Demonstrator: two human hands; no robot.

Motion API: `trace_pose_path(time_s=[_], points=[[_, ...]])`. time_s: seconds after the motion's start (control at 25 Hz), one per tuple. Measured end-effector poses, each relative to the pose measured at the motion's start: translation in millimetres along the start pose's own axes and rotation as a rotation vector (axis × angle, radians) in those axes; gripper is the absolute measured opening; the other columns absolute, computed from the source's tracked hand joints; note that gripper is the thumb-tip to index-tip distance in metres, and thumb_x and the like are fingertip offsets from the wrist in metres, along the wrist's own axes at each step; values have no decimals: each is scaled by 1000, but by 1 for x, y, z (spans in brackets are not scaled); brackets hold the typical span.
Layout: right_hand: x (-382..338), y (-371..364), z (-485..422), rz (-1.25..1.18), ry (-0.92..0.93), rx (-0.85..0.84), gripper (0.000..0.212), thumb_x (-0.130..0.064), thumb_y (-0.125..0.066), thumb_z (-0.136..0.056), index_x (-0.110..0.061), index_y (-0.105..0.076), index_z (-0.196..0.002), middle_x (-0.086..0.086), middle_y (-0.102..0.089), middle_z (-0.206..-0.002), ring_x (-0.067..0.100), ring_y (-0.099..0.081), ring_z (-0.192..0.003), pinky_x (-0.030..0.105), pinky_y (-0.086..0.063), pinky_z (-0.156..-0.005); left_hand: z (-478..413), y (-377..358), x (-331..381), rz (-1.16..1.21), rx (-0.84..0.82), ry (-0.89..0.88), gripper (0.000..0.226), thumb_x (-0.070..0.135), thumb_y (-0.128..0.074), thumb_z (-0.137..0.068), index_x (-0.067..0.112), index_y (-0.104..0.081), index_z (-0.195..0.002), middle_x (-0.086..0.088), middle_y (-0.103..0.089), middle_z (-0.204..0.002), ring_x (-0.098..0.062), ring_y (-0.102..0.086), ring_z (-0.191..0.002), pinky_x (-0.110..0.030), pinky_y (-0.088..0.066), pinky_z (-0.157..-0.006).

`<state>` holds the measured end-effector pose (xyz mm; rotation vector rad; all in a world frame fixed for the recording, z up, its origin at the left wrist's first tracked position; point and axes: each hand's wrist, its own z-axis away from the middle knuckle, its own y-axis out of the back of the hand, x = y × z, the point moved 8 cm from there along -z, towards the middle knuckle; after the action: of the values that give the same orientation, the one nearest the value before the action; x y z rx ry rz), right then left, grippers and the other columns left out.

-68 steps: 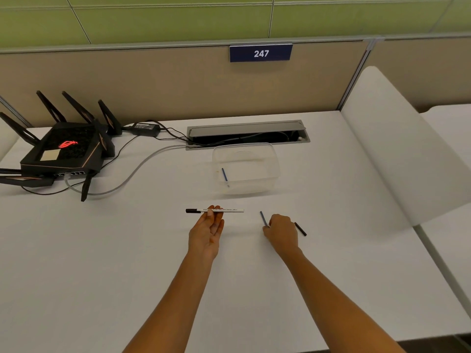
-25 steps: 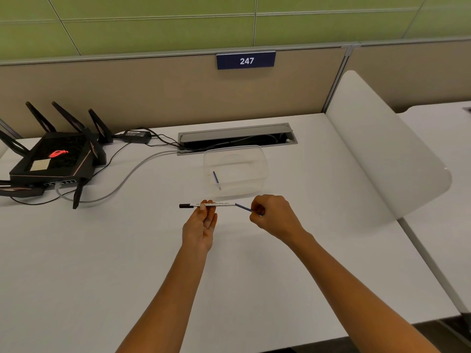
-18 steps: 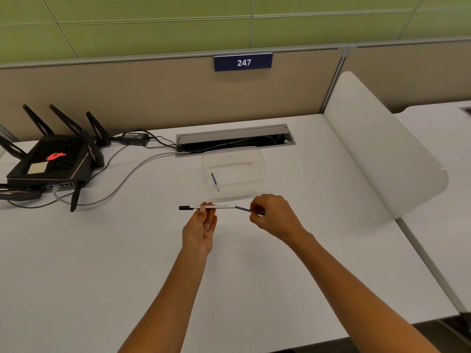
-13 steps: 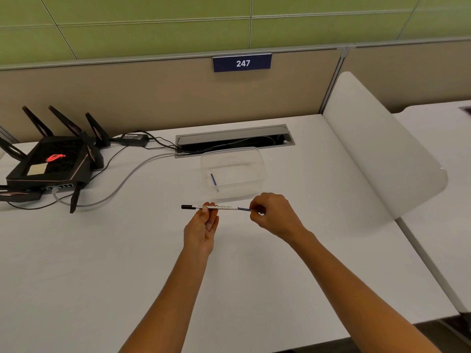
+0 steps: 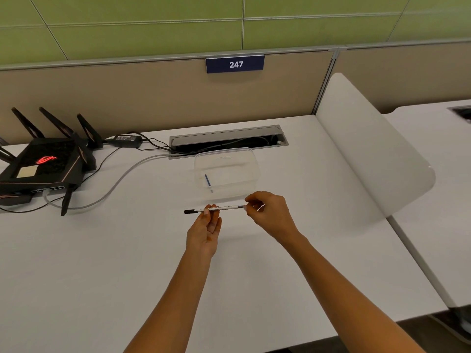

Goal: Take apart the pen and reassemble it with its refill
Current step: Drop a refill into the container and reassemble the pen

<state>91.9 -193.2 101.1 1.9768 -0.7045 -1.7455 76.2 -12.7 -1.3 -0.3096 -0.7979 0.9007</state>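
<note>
A white pen barrel (image 5: 225,207) with a black cap at its left end is held level above the white desk (image 5: 102,263). My left hand (image 5: 205,231) pinches the barrel near its middle from below. At the barrel's right end my right hand (image 5: 270,212) has its fingertips closed on the refill (image 5: 240,206), of which only a short dark stub shows outside the barrel. A second blue refill (image 5: 208,181) lies inside the clear plastic container (image 5: 251,171) just behind the pen.
A black router (image 5: 43,165) with antennas sits at the left, with cables (image 5: 114,182) running to the cable tray slot (image 5: 229,141). A white divider panel (image 5: 372,149) rises at the right. A beige partition with a "247" sign (image 5: 235,64) stands behind.
My right hand picked the blue refill up from the desk, brought it to the barrel's right end and slid it leftward inside. Much less refill shows now than half a second ago.
</note>
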Motion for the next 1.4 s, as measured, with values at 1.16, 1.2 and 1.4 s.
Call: trace_pose_path(time_s=[1.16, 1.2, 1.4], points=[[146, -10, 34, 429, -473, -88, 17, -7, -55, -87, -6, -69, -96, 12, -66, -99, 29, -62, -92, 38, -54, -75, 2, 21, -12, 51, 29, 108, 8, 15, -59, -93, 8, -62, -95, -1, -76, -71, -13, -66, -89, -34, -47, -94], [141, -11, 33, 379, -473, -73, 17, -8, -55, -86, -7, -69, -95, 11, -67, -98, 28, -63, -90, 37, -54, -75, 2, 21, -11, 50, 28, 107, 8, 14, -59, -93, 8, -62, -95, -1, -76, -71, -13, -66, -89, -34, -47, -95], [89, -14, 22, 54, -394, 32, 11, -13, -64, -82, -16, -73, -87, -1, -73, -82, 16, -67, -75, 28, -55, -69, 0, 18, -6, 39, 22, 102, 7, 14, -58, -94, 8, -62, -93, 1, -75, -70, -12, -66, -87, -34, -47, -94]])
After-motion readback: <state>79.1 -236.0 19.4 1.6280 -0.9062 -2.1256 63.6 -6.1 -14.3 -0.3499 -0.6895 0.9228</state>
